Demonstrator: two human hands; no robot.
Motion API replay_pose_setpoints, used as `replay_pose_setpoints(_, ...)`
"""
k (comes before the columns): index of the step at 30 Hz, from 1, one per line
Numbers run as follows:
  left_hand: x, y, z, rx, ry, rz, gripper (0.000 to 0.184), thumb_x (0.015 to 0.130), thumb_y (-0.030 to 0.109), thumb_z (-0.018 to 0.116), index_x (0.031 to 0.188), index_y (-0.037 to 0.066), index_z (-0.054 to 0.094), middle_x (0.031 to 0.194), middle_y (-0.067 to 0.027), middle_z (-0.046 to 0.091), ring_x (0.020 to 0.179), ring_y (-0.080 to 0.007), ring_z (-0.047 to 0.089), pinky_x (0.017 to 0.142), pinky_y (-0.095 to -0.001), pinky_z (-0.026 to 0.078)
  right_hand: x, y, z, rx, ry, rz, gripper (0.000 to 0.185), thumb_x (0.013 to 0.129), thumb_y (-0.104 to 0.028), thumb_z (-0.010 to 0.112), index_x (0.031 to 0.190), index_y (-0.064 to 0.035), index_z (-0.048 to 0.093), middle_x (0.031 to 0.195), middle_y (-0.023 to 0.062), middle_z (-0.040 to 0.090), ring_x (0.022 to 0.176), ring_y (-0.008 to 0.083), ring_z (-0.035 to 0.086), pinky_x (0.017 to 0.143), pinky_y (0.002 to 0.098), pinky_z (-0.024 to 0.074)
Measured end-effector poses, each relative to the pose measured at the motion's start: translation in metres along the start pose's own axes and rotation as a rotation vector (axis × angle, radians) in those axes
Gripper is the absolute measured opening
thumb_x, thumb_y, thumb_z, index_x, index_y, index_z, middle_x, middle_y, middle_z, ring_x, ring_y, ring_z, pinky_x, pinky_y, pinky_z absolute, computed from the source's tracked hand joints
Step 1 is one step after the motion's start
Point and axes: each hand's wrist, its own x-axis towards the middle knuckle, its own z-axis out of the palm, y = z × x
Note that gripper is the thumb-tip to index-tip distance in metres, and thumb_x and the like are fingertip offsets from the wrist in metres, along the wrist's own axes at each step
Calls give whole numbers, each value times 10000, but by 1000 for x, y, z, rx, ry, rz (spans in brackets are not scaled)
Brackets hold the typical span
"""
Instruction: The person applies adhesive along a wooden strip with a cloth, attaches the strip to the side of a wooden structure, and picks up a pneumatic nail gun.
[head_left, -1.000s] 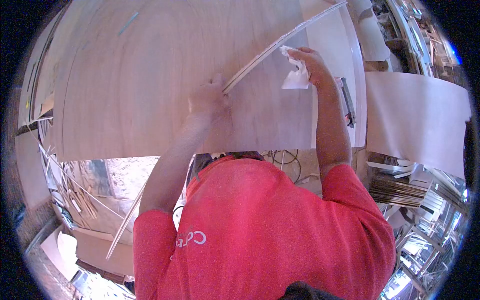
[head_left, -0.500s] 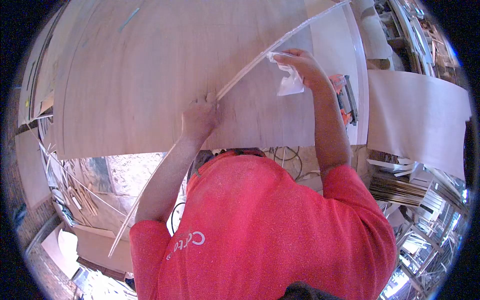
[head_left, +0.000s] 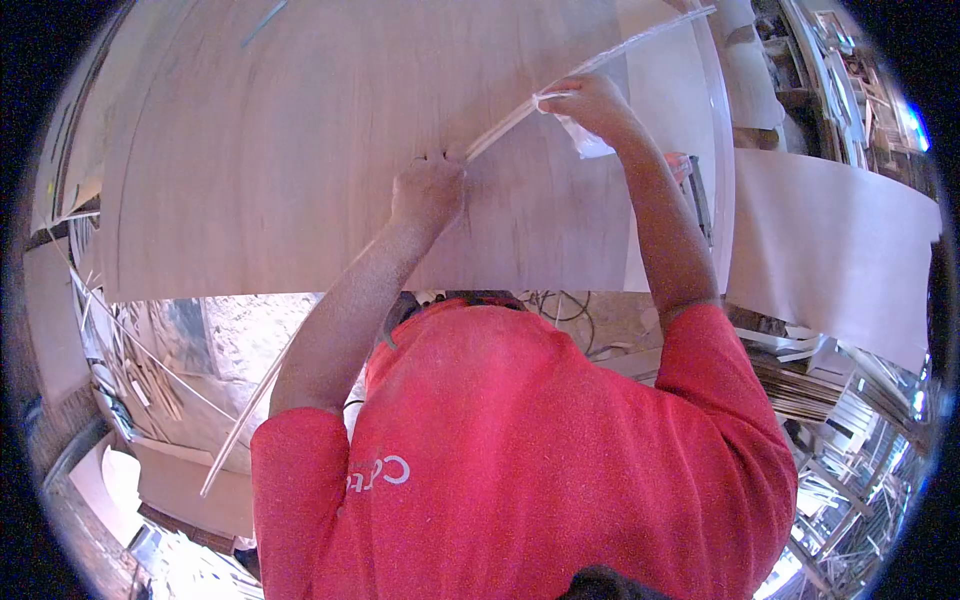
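A long thin wooden strip runs diagonally over a broad wooden sheet; its lower end passes beside my left forearm and beyond the sheet's near edge. My left hand is closed around the strip near its middle. Farther up, my right hand pinches a crumpled white plastic bag, with the bag's narrow tip against the strip. Past that hand, the strip's upper part looks whitish and shiny. What the bag contains is hidden.
An orange and black power tool lies on the sheet's right side, partly behind my right forearm. A curved pale sheet stands to the right, above stacked thin boards. Loose offcuts lie at lower left.
My left hand has moved up and right, away from the sheet's near edge. My right hand and the bag have risen slightly, and the forearm now covers more of the power tool.
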Motion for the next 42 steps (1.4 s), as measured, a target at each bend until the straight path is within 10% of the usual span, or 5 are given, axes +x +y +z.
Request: replay_pose_setpoints(42,3,-6,9,-23,-9,-24,282,980,274,574,1177,74,598,1095,-186,689,972,-395,719,774,-523,605,-5,-15,27,-190,-10,-223,277,828,-263,774,1016,-60,795,940,154,763,824,281,723,788,388,557)
